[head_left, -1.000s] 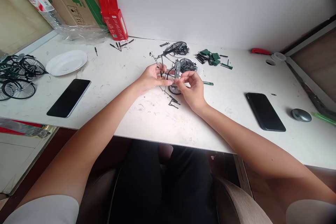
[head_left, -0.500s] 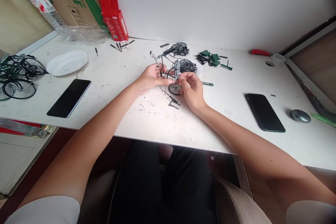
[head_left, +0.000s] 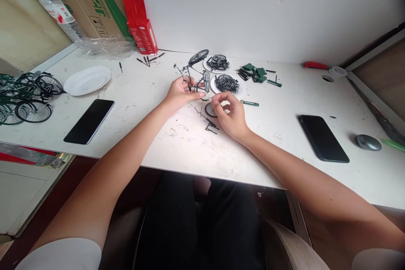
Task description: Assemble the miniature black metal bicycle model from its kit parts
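Note:
My left hand pinches a miniature model bicycle by its lower frame, holding it tilted above the table. One dark wheel is on its upper end, and a grey piece is at the other end. My right hand is a short way right of the bicycle, thumb and fingertips brought together. Whatever is between them, if anything, is too small to make out. A loose spoked wheel lies partly hidden behind the right fingers. Thin black parts rest on the table just below it.
Behind the hands, a white plate holds black bicycle parts, with a second such plate beyond it. Dark green pieces lie to their right. Finished-looking model bicycles, a white plate and a phone are at left; another phone is at right.
The bicycle has moved left and tilted, coming apart from my right fingers, which were touching its end. My right hand has stayed close to the same place. The view has shifted slightly.

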`<state>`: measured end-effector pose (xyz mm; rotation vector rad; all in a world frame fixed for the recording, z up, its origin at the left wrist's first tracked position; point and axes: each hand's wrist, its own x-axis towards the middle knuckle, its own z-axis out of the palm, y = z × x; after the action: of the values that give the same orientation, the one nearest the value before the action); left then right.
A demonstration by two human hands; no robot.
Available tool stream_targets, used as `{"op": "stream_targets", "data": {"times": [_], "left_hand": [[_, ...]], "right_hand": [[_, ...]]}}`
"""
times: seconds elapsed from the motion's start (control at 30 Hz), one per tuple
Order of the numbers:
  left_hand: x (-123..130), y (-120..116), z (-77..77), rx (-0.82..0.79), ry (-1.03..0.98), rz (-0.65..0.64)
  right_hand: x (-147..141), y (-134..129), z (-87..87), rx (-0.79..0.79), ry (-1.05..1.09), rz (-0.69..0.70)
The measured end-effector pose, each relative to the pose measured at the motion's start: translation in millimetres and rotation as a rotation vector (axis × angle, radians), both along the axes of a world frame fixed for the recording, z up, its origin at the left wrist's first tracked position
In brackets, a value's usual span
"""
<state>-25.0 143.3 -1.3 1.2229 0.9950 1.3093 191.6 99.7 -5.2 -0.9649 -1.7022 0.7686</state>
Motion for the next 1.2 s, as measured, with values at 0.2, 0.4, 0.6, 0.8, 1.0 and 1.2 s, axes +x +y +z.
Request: {"op": "stream_targets", "data": {"times": [0.2,0.4,0.6,0.8,1.0,1.2], "left_hand": [[-11,16,-8.8,0.069,0.028,0.264],[-10,21,-9.4,0.097,0.035,0.346],[-8,24,-13.9,0.139,0.043,0.333],[-7,22,-14.6,0.169,0.102,0.296],[-5,20,-16.1,0.168,0.111,0.274],[-8,21,-16.1,0.165,0.122,0.236]], "right_hand": [[-2,-9,1.0,0.172,-0.349,0.318],[-2,-10,-3.5,0.213,-0.561,0.326],[-1,-6,-2.8,0.259,-0.561,0.292],[1,-2,-4.8,0.265,-0.55,0.222],[1,-1,-3.4,0.292,-0.556,0.193],[3,4,-5.1,0.276,-0.504,0.083]]}}
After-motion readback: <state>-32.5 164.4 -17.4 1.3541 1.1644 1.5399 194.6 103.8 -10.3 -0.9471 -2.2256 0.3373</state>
